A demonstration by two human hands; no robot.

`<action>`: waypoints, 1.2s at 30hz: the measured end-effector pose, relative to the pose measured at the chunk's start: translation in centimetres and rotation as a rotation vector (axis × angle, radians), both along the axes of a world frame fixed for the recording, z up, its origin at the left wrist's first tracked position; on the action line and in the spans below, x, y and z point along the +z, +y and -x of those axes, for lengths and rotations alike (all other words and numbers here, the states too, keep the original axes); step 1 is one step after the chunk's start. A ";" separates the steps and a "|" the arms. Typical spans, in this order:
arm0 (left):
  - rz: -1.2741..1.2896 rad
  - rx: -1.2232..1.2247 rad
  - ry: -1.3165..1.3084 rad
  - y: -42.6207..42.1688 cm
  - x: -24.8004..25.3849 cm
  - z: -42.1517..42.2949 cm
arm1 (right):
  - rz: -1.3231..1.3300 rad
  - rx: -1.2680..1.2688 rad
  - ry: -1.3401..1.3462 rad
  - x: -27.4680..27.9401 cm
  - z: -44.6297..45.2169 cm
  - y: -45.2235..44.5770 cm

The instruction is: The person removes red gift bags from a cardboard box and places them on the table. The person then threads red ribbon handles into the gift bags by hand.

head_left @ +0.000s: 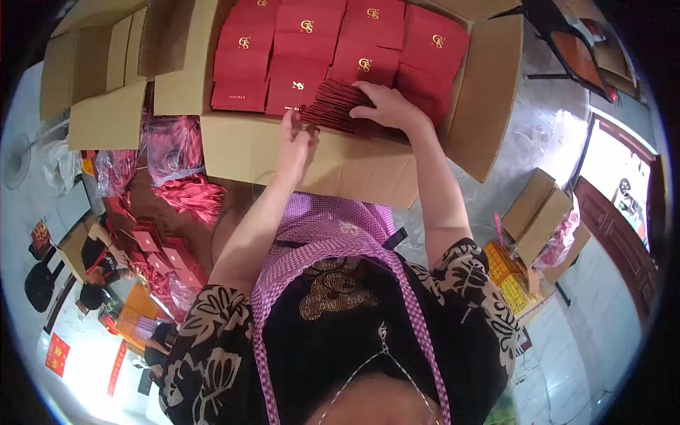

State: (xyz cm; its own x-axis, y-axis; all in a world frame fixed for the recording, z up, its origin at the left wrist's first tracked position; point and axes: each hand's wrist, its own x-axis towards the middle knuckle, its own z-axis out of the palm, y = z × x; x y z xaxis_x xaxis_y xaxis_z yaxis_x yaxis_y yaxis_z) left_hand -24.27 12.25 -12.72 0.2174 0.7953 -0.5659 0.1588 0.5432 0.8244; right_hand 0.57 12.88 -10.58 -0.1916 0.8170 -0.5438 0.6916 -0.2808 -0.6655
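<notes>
Head view: left hand (297, 146) upright, grip apart, right hand (389, 108) arched over red pouches (329, 105) (its grip unclear).

From my end I see a box (241, 152) across the top middle of the frame, flaps open, carrying rows of overlapping red pouches (244, 64); what it rests on is hidden from me. At the frame's left I make out a brown surface (152, 198) with loose red ribbons (190, 200) spread on it, beside clear bags (173, 145).
</notes>
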 end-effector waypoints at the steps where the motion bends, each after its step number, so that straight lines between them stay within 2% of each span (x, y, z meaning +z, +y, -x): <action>1: 0.173 0.180 -0.173 -0.2 0.4 -0.4 | -0.003 0.003 0.005 -0.3 -0.3 -0.1; 3: 0.134 0.207 -0.151 0.3 0.5 -0.5 | -0.076 0.008 -0.046 -0.7 0.1 -0.3; 9: 0.195 0.151 -0.008 1.0 -0.4 -0.6 | -0.011 -0.020 0.005 -0.2 0.2 -0.1; 22: 0.123 0.191 -0.044 0.5 0.1 -0.6 | -0.025 -0.023 0.017 -1.1 -0.2 -0.1; 25: 0.031 0.110 0.050 0.6 -0.2 -0.3 | -0.021 -0.049 0.018 -0.5 -0.3 0.0; 26: -0.096 0.022 0.112 0.6 -1.3 0.2 | -0.012 -0.047 0.007 -0.3 -0.4 0.1; 27: -0.222 -0.066 0.173 1.0 -0.8 0.0 | -0.002 -0.045 -0.004 -0.1 -0.4 0.2; 28: -0.224 -0.069 0.172 1.3 -0.3 -0.2 | -0.003 -0.048 -0.005 -0.2 -0.5 0.2; 30: -0.506 -0.256 0.213 2.1 1.0 -0.6 | 0.000 -0.058 0.038 -0.6 -0.5 0.3; 33: -0.627 -0.359 0.274 2.5 0.2 -0.4 | -0.005 -0.055 0.055 -0.9 -0.7 0.2; 36: -0.546 -0.326 0.209 2.4 0.0 -0.3 | -0.015 -0.063 0.033 -1.4 -0.5 0.1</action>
State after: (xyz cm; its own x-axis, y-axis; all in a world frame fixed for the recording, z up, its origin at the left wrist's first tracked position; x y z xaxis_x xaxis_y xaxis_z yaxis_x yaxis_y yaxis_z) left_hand -23.97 14.64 -12.70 0.4245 0.8916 -0.1574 0.4303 -0.0457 0.9015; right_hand 1.09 13.01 -12.03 -0.1568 0.8362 -0.5255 0.6503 -0.3130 -0.6922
